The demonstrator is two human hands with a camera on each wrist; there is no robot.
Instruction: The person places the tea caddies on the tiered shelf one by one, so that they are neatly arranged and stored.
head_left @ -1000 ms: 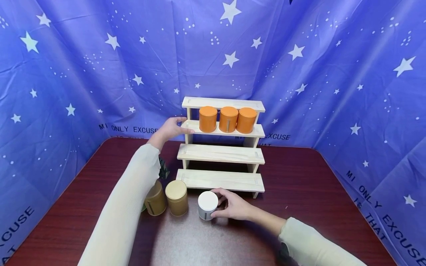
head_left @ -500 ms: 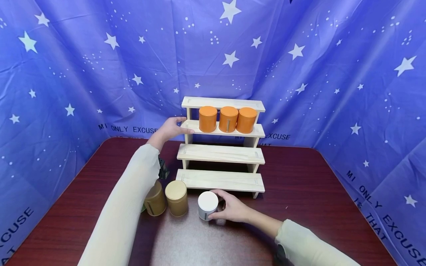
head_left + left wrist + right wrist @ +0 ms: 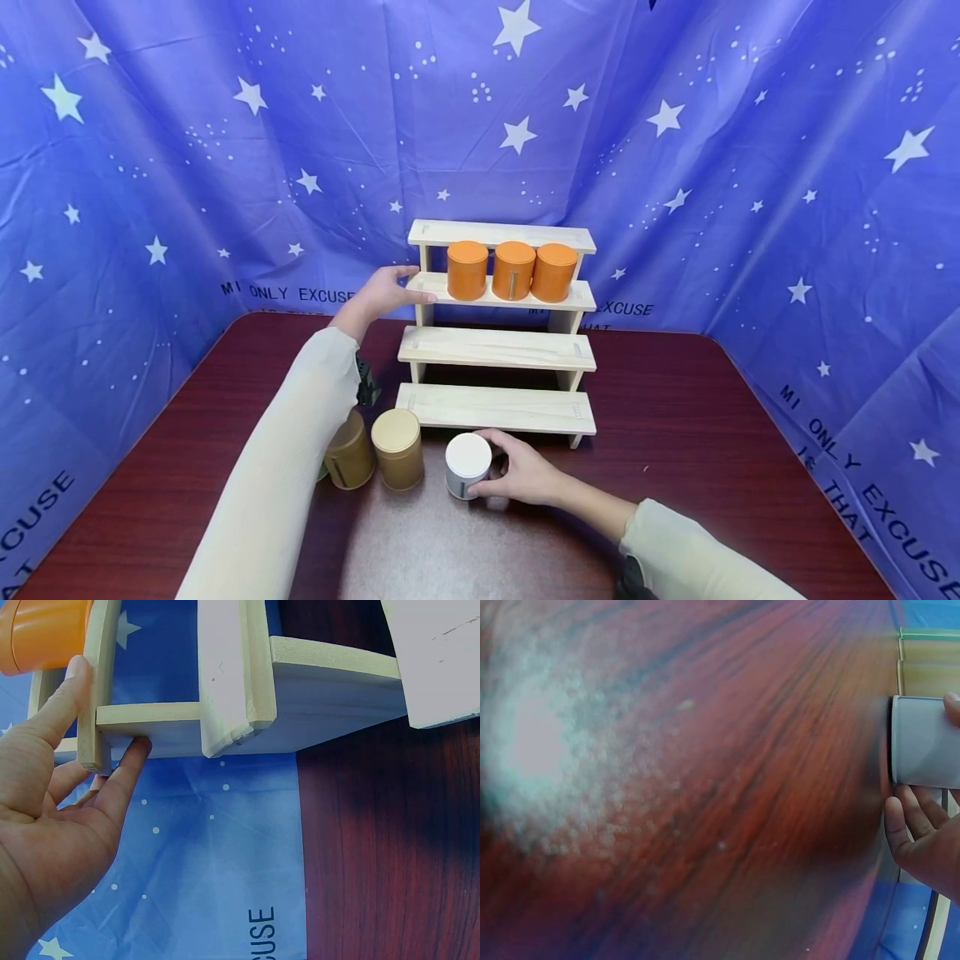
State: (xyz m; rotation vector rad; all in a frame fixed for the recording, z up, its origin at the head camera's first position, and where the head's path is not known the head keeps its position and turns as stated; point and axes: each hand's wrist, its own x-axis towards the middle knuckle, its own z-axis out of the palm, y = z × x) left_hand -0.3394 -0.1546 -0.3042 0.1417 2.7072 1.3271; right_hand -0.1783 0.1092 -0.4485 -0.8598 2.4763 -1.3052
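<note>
My left hand (image 3: 381, 292) grips the left end of the wooden tiered shelf (image 3: 495, 347) at the tier with the orange tins. In the left wrist view, the thumb of the left hand (image 3: 64, 825) lies along the board and the fingers reach behind it, against the side panel. Low in front of the shelf, my right hand (image 3: 525, 471) holds a white lidded tin (image 3: 467, 467) between thumb and fingers. That white tin (image 3: 928, 742) is upright at the table. Three orange tins, among them the middle one (image 3: 513, 272), stand on the second tier from the top.
Two gold tins, the nearer one (image 3: 398, 450) and one beside my left sleeve (image 3: 349, 454), stand left of the white tin. A sliver of green shows behind the sleeve. A blue star-patterned curtain (image 3: 375, 125) surrounds the dark red table (image 3: 660, 425).
My right hand shifts very slightly around the white tin, its forearm a little to the left. The tin, the shelf and my left hand stay where they were.
</note>
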